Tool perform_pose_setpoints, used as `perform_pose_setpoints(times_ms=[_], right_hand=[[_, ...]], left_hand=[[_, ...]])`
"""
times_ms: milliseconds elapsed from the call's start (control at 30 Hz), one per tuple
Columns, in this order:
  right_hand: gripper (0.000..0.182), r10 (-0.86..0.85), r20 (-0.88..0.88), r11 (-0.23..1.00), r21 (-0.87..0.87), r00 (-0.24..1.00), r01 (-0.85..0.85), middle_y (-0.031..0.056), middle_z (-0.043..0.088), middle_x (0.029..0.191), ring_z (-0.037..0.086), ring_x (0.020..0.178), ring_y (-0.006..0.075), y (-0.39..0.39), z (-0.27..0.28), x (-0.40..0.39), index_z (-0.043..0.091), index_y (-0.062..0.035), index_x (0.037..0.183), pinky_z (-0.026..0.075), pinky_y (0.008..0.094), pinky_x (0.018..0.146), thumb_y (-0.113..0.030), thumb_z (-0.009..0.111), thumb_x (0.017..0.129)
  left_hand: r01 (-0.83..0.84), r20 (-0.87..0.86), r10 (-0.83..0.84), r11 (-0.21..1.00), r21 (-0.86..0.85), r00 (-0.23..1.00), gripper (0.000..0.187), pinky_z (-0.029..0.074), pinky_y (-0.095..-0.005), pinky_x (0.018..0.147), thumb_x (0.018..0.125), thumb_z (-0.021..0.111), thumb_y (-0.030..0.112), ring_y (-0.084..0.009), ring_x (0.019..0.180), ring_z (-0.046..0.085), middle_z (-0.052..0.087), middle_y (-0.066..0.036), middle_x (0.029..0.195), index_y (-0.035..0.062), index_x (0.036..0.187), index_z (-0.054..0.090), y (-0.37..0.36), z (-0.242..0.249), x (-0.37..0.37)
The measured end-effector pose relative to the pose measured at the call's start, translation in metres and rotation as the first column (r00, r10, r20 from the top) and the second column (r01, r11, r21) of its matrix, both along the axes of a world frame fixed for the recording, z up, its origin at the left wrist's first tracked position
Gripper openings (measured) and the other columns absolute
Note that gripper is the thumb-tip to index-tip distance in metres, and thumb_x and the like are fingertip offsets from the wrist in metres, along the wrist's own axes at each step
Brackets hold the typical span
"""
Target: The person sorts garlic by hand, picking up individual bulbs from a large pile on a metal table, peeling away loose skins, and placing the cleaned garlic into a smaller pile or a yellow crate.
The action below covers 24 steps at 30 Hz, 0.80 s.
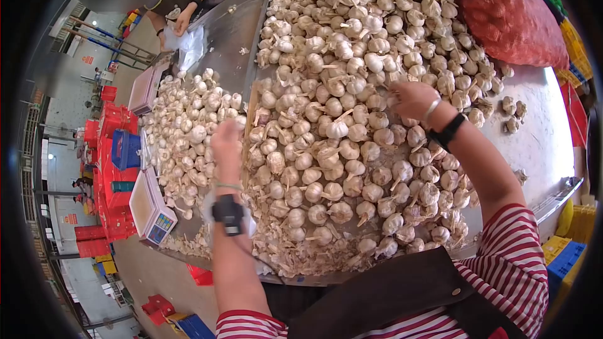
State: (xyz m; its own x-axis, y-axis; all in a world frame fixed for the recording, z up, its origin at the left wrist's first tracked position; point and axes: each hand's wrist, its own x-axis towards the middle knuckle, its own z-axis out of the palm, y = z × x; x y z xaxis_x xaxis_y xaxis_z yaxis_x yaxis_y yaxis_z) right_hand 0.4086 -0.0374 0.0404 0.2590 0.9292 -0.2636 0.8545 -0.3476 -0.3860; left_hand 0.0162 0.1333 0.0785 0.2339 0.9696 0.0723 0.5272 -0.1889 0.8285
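Observation:
A broad heap of garlic bulbs (336,128) covers the metal table in front of me. My right hand (414,100) is over the middle of it with fingers curled down among the bulbs; what they grip is hidden. My left hand (227,142) is smeared by motion above the edge of a second pile of cleaner, whiter garlic (188,132) on the left, and its fingers cannot be read. A wooden strip (252,103) runs between the two piles. Loose garlic skins (301,256) lie along the near edge.
A red mesh sack (502,16) bulges at the back right. Two scales (152,206) stand at the table's left edge. Across the table, a co-worker's hand (183,20) is by a clear plastic bag (192,47). Red crates (113,169) and a blue basket (126,150) are further left.

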Motion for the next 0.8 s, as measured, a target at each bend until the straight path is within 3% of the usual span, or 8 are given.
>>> perform_pose_setpoints(times_ms=[167,233,467,533,567,633,700,800], right_hand=[[0.047,0.057,-0.677,0.931,0.302,0.734,0.206,0.0056,0.062,0.110,0.054,0.106,0.0167,-0.130,0.054,0.022,0.060,-0.0036,0.119,0.042,0.0307,0.093,-0.021,0.071,0.078],[0.051,-0.110,-0.876,0.947,0.051,0.470,0.317,0.0051,0.059,0.118,0.052,0.109,0.0158,-0.214,0.071,0.026,0.060,-0.0025,0.120,0.040,0.0304,0.095,-0.024,0.073,0.076],[0.043,-0.653,-0.741,0.739,-0.577,0.159,0.349,0.0032,0.065,0.103,0.057,0.096,0.0144,-0.465,0.048,-0.008,0.064,-0.0020,0.114,0.045,0.0281,0.086,-0.017,0.075,0.075],[0.048,-0.720,-0.567,0.690,-0.644,0.399,0.331,0.0069,0.067,0.107,0.060,0.100,0.0171,-0.513,0.008,-0.020,0.064,-0.0027,0.117,0.045,0.0291,0.091,-0.026,0.077,0.077],[0.051,-0.758,-0.423,0.620,-0.704,0.497,0.346,0.0098,0.068,0.109,0.063,0.101,0.0197,-0.522,0.002,-0.026,0.064,-0.0030,0.118,0.046,0.0300,0.092,-0.030,0.077,0.077],[0.055,-0.684,-0.262,0.640,-0.664,0.681,0.387,0.0129,0.068,0.111,0.063,0.103,0.0231,-0.522,0.006,-0.028,0.064,-0.0034,0.119,0.047,0.0307,0.093,-0.034,0.078,0.076],[0.056,-0.610,-0.221,0.702,-0.596,0.761,0.390,0.0178,0.069,0.109,0.066,0.099,0.0305,-0.508,0.019,-0.012,0.066,-0.0035,0.117,0.051,0.0324,0.089,-0.039,0.078,0.076],[0.032,-0.559,-0.586,0.829,-0.414,0.586,0.376,0.0063,0.073,0.090,0.066,0.083,0.0116,-0.430,0.070,0.012,0.071,-0.0013,0.104,0.053,0.0279,0.078,-0.024,0.076,0.082]], left_hand=[[0.581,-0.486,-0.447,0.797,0.165,0.751,0.044,0.047,-0.0463,0.090,0.087,0.065,0.023,-0.0378,0.106,0.056,0.060,-0.019,0.116,0.0073,0.127,0.056,-0.089,-0.060,0.109],[0.625,-0.563,-0.416,0.740,0.247,0.714,0.044,0.045,-0.0476,0.091,0.085,0.066,0.022,-0.0386,0.106,0.055,0.058,-0.020,0.116,0.0077,0.125,0.056,-0.094,-0.089,0.132],[0.538,-0.432,-0.459,0.839,0.075,0.776,0.030,0.050,-0.0439,0.087,0.088,0.064,0.015,-0.0339,0.097,0.061,0.063,-0.016,0.108,0.0033,0.115,0.056,-0.093,-0.083,0.145],[0.237,0.146,-0.201,0.926,-0.295,0.969,0.022,0.055,-0.0391,0.080,0.092,0.060,0.015,-0.0272,0.093,0.063,0.064,-0.013,0.106,0.0050,0.112,0.057,-0.102,-0.067,0.137],[0.244,0.144,-0.210,0.925,-0.292,0.967,0.022,0.055,-0.0391,0.080,0.092,0.060,0.015,-0.0272,0.093,0.063,0.064,-0.013,0.106,0.0050,0.112,0.057,-0.105,-0.063,0.129],[0.373,0.801,0.206,0.801,-0.469,0.563,0.018,0.057,-0.0327,0.071,0.094,0.057,0.016,-0.0217,0.088,0.064,0.064,-0.012,0.103,0.0072,0.110,0.057,-0.113,-0.056,0.104],[0.362,0.781,0.356,0.735,-0.573,0.513,0.014,0.057,-0.0309,0.068,0.094,0.059,0.020,-0.0211,0.083,0.064,0.064,-0.010,0.093,0.0085,0.102,0.059,-0.126,-0.045,0.082],[0.343,0.651,0.537,0.566,-0.750,0.536,0.022,0.053,-0.0267,0.049,0.095,0.057,0.030,-0.0175,0.062,0.061,0.060,-0.005,0.071,0.0115,0.084,0.059,-0.159,-0.029,0.048]])
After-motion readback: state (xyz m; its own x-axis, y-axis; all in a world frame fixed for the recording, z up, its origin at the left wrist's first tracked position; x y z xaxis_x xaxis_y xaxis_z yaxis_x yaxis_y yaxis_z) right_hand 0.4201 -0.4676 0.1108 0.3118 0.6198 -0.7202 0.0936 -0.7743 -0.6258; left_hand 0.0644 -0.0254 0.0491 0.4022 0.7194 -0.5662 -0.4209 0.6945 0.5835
